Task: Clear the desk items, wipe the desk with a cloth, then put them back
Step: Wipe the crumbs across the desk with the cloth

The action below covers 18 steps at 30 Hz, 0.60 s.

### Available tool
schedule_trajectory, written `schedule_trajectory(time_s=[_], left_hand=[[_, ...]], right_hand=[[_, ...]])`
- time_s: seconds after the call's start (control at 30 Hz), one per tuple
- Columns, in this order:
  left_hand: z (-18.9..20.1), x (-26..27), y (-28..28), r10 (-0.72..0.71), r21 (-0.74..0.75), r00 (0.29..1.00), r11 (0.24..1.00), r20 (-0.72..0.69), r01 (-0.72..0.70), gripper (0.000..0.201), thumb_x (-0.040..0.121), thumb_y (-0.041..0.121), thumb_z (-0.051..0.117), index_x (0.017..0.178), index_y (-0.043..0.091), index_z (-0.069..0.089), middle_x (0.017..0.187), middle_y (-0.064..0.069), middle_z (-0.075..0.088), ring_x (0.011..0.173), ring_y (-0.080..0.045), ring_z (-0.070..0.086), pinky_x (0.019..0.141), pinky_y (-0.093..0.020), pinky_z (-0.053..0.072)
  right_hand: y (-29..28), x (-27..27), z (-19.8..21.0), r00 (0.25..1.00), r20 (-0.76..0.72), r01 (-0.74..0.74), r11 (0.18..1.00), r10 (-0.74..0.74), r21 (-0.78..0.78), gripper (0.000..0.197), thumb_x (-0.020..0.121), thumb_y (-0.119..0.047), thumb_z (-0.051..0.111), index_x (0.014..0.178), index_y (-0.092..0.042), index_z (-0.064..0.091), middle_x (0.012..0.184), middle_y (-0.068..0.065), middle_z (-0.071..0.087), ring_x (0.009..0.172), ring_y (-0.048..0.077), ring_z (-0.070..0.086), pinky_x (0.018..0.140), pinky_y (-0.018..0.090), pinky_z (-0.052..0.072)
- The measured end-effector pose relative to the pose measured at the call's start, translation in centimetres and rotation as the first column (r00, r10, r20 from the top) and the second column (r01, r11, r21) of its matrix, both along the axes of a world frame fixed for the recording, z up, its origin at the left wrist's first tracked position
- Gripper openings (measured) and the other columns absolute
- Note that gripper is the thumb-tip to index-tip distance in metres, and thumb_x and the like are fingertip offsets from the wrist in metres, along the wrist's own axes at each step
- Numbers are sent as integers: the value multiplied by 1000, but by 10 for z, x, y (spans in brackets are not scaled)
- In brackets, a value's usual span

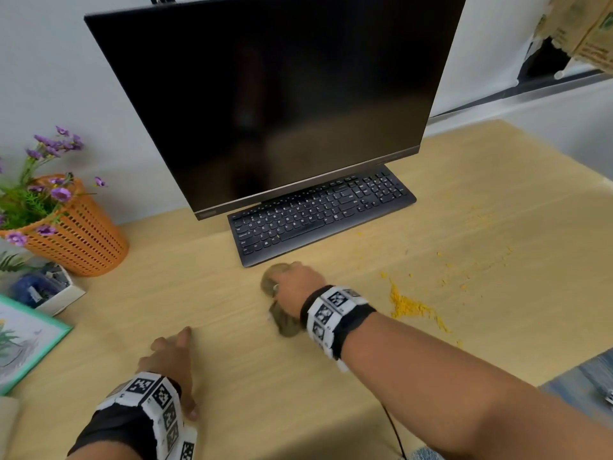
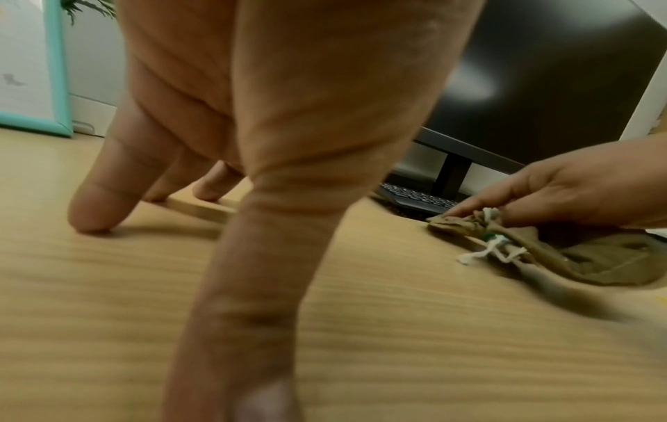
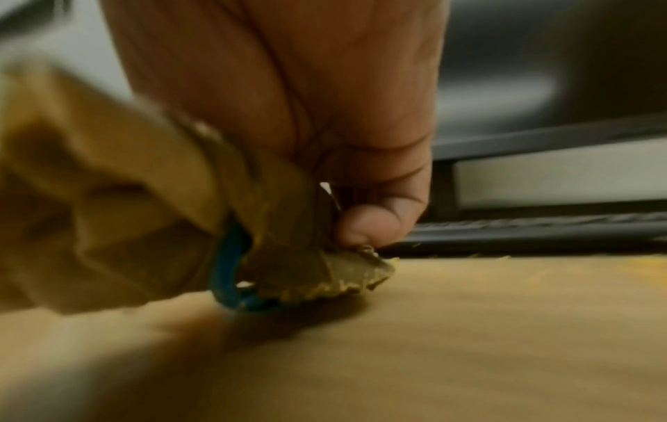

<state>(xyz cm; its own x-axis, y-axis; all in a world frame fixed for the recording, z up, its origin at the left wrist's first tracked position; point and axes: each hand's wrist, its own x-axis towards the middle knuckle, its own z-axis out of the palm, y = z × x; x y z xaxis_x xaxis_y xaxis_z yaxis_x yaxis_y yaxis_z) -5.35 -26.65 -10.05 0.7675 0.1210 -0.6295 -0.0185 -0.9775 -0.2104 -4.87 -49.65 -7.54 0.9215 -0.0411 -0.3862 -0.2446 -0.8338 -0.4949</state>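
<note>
My right hand grips a crumpled brown cloth and presses it on the light wooden desk, just in front of the black keyboard. In the right wrist view my fingers curl onto the cloth, which bunches back under the palm. The left wrist view shows the cloth with white threads beneath the right hand. My left hand holds nothing and leans on the desk at front left, with the spread fingertips touching the wood.
A dark monitor stands over the keyboard. Yellow crumbs lie scattered on the desk right of my right wrist. At the left are an orange basket of purple flowers, a small white box and a teal-framed picture.
</note>
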Motion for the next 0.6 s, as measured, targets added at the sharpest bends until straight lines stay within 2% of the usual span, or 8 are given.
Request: schedule_trajectory(time_s=[0.07, 0.1, 0.17, 0.2, 0.27, 0.33, 0.43, 0.6], left_hand=[[-1, 1, 0, 7, -2, 1000, 1000, -3, -7, 142, 42, 33, 94, 147, 30, -1, 137, -10, 26, 117, -30, 53, 93, -41, 51], [-2, 2, 0, 9, -7, 1000, 1000, -4, -9, 142, 43, 31, 94, 148, 29, -2, 137, -10, 26, 117, -30, 53, 94, -41, 51], [-3, 3, 3, 20, -15, 1000, 1000, -5, -21, 142, 44, 30, 94, 148, 30, -3, 138, -9, 25, 118, -29, 53, 95, -41, 50], [-3, 3, 3, 29, -19, 1000, 999, -10, -29, 143, 43, 30, 94, 148, 30, -4, 140, -9, 23, 119, -29, 52, 96, -41, 50], [-3, 4, 4, 48, -29, 999, 998, -18, -48, 146, 41, 30, 94, 148, 32, -5, 143, -7, 20, 122, -27, 50, 98, -41, 48], [-2, 5, 3, 60, -42, 998, 997, -18, -61, 148, 41, 31, 95, 149, 32, -7, 146, -7, 16, 126, -26, 47, 101, -40, 46], [-3, 5, 4, 61, -55, 998, 997, -10, -62, 148, 41, 31, 94, 149, 32, -7, 148, -7, 15, 127, -25, 47, 101, -37, 46], [0, 2, 2, 72, -58, 997, 996, 9, -71, 143, 44, 24, 94, 149, 33, -2, 148, -7, 16, 128, -27, 44, 99, -38, 47]], right_hand=[[13, 4, -6, 998, -37, -40, 999, 41, 32, 28, 92, -21, 50, 117, -24, 61, 114, 7, 52, 101, 29, 57, 84, 31, 49], [13, 7, -10, 1000, -26, -16, 999, 18, 47, 25, 90, -21, 51, 112, -24, 62, 108, 3, 53, 102, 28, 57, 80, 30, 47], [7, 12, -8, 1000, 28, 11, 1000, -11, 15, 7, 86, -24, 55, 85, -29, 60, 91, -1, 55, 91, 22, 57, 73, 28, 44], [1, 17, -10, 999, 52, 17, 1000, -15, -24, 6, 85, -25, 55, 82, -29, 58, 93, 1, 57, 89, 23, 57, 74, 29, 46], [-13, 26, -10, 1000, -9, 8, 1000, -9, -26, 22, 88, -24, 52, 109, -21, 59, 116, 10, 56, 102, 30, 57, 82, 34, 48], [-30, 34, -8, 999, -40, -11, 993, 7, -113, 40, 90, -22, 53, 129, -17, 49, 129, 13, 47, 113, 32, 51, 91, 39, 49], [-55, 39, -10, 996, -88, -20, 980, 2, -199, 52, 86, -16, 56, 136, -17, 42, 139, 13, 38, 120, 29, 48, 99, 41, 46], [-94, 43, -14, 987, -129, 63, 964, -99, -258, 54, 87, -16, 53, 139, -16, 40, 145, 10, 32, 127, 27, 44, 102, 42, 44]])
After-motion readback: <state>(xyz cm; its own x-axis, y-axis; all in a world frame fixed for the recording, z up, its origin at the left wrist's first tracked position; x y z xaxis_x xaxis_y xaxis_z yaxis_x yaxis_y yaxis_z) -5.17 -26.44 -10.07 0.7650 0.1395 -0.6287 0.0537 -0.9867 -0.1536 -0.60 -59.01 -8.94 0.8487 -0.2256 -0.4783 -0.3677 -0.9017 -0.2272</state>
